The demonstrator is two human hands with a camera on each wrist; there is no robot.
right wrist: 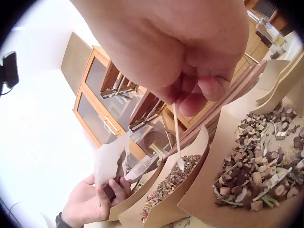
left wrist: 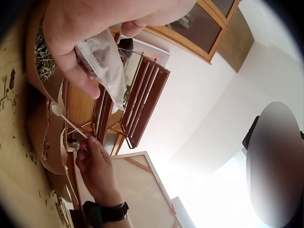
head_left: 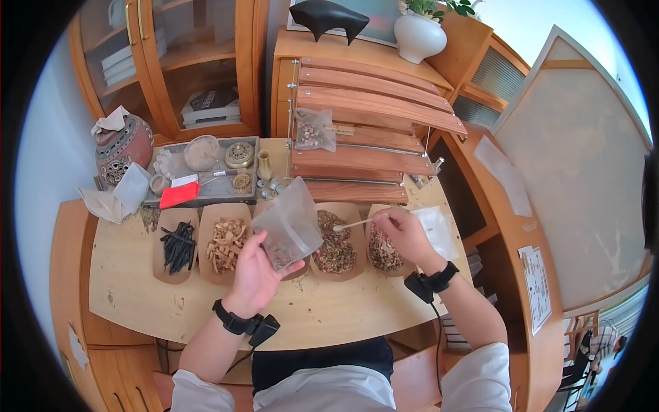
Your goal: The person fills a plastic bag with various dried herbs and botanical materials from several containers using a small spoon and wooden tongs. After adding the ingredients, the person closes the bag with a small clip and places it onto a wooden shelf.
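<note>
My left hand [head_left: 251, 278] grips a translucent zip pouch [head_left: 292, 218] by its lower part, thumb on one side and fingers behind; dark and reddish bits lie in its bottom. A thin, pale small spoon [head_left: 354, 224] is pinched by its handle end in my right hand [head_left: 405, 237]. In the right wrist view the spoon's bowl [right wrist: 181, 164] hangs at the mixed dried herbs [right wrist: 173, 183] in a brown paper tray [right wrist: 197, 161]. Below my right hand stands another paper tray of chopped stems [right wrist: 256, 175]. The pouch partly hides a tray behind it.
To the left are paper trays with black strips [head_left: 178, 250] and pale brown slices [head_left: 225, 246]. Behind them stands a grey tray [head_left: 257, 147] with small vessels and a red packet [head_left: 180, 195]. A slatted wooden rack [head_left: 364, 161] holds a clipped bag [head_left: 314, 130]. A white packet [head_left: 438, 230] lies right.
</note>
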